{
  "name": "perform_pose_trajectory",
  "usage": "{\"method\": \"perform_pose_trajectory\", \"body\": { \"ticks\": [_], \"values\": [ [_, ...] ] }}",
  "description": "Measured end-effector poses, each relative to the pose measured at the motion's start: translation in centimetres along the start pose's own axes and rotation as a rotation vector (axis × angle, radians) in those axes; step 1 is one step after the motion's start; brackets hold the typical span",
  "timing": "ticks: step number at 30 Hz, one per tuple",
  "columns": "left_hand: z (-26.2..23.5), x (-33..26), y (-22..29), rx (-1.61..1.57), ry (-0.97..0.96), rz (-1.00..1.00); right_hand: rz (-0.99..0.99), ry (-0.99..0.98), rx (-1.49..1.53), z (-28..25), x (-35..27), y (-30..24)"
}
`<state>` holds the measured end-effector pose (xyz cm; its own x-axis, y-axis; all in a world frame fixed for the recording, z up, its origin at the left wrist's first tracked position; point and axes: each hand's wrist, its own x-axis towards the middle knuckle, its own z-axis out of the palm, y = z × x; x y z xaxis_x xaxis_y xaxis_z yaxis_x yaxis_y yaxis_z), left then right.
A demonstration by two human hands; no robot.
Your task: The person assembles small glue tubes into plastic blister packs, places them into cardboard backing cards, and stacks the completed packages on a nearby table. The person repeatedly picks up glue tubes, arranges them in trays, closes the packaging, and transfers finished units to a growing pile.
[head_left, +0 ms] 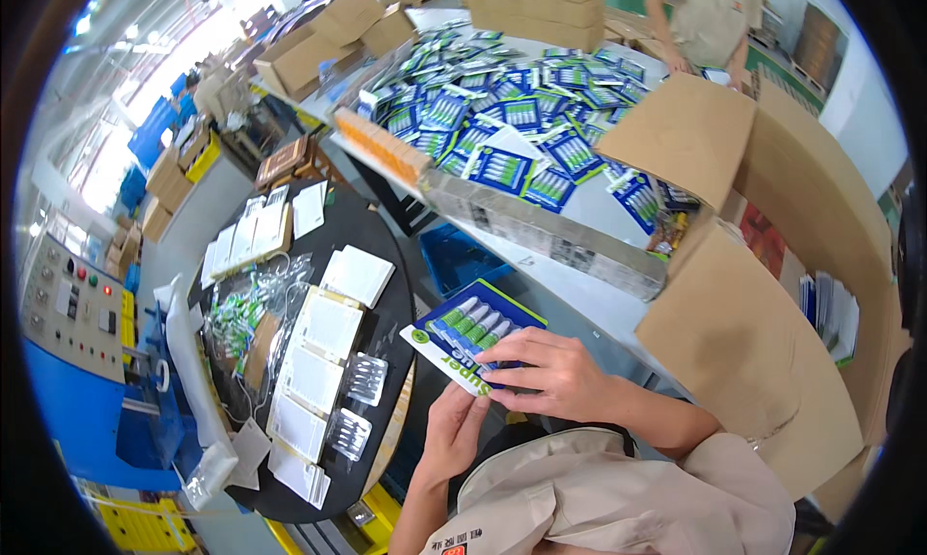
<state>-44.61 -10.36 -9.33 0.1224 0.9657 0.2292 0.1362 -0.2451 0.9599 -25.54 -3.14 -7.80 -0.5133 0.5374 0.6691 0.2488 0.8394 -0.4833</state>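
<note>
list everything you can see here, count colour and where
blister card: one, blue with green-white tubes, held in both hands
blister cards pile: many, blue, on the white table
cardboard boxes: several, brown, right side and far end of table
round black table: one, left, bearing white cards and clear blister shells
control panel: one, grey on blue machine, far left
co-worker: one, beige shirt, top right
left hand: at card's lower edge
right hand: gripping card's right side

round table (386, 232) left, card pile (512, 121) on bench behind — carton (772, 294) perhaps right
</note>
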Motion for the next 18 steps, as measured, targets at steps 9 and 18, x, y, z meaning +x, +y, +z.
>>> {"method": "perform_pose_trajectory", "body": {
  "ticks": [9,18],
  "values": [
    [-5.0,6.6,-2.1,0.052,0.023,-0.008,0.051,-0.073,0.239,2.5,7.5,6.5],
    [-4.3,18.6,-5.7,-0.202,0.190,-0.138,0.084,-0.058,0.302,1.1,14.1,17.9]
  ]
}}
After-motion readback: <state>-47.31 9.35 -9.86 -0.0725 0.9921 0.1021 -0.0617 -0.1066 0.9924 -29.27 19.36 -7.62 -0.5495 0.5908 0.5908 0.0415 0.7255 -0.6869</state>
